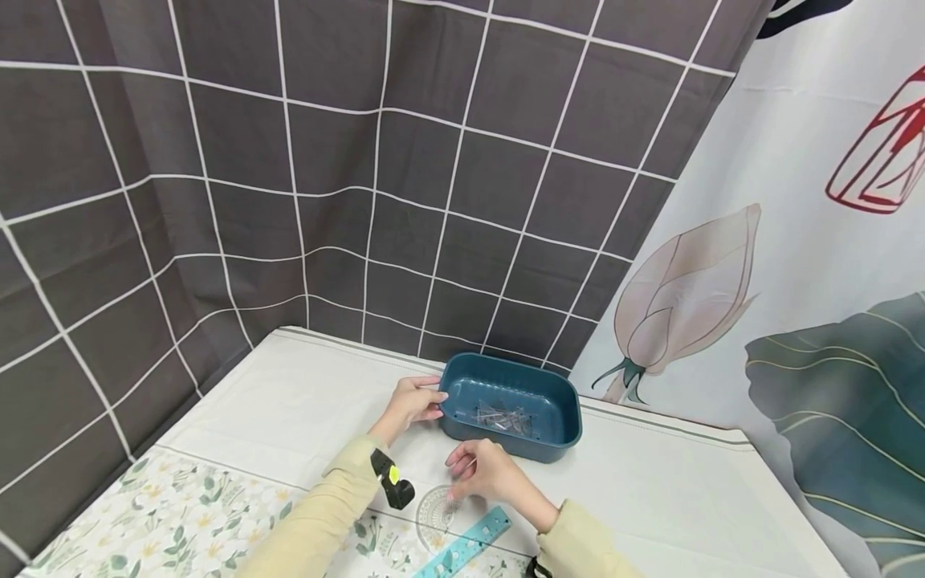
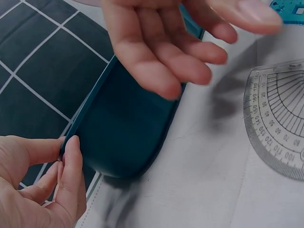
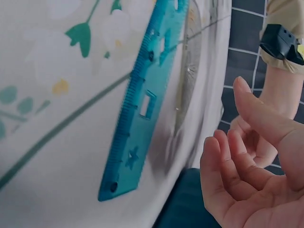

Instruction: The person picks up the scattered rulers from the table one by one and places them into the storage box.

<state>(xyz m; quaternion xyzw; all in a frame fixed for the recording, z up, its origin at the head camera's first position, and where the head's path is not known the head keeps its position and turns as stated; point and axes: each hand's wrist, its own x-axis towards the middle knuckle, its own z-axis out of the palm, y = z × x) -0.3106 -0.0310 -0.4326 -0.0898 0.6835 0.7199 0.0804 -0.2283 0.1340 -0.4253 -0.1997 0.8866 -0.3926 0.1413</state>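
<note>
A dark teal plastic bin (image 1: 567, 437) stands near the table's back edge, with thin clear plastic pieces (image 1: 503, 417) on its floor. My left hand (image 1: 413, 404) pinches the bin's left rim between thumb and fingers, plainly seen in the left wrist view (image 2: 42, 185). Just in front of the bin hovers my right hand (image 1: 487, 474), its fingers loosely bent and holding nothing. Below that hand lies a clear protractor (image 2: 280, 123) with a marked round edge. Beside it is a light blue ruler (image 3: 137, 123) with cut-out shapes.
The table (image 1: 650, 490) has a white cover, and a floral cloth (image 1: 181, 514) lies over its front. A dark grid-patterned curtain (image 1: 332, 160) hangs behind and at left. To the right hangs a pale curtain (image 1: 723, 369) printed with a flower bud and leaves.
</note>
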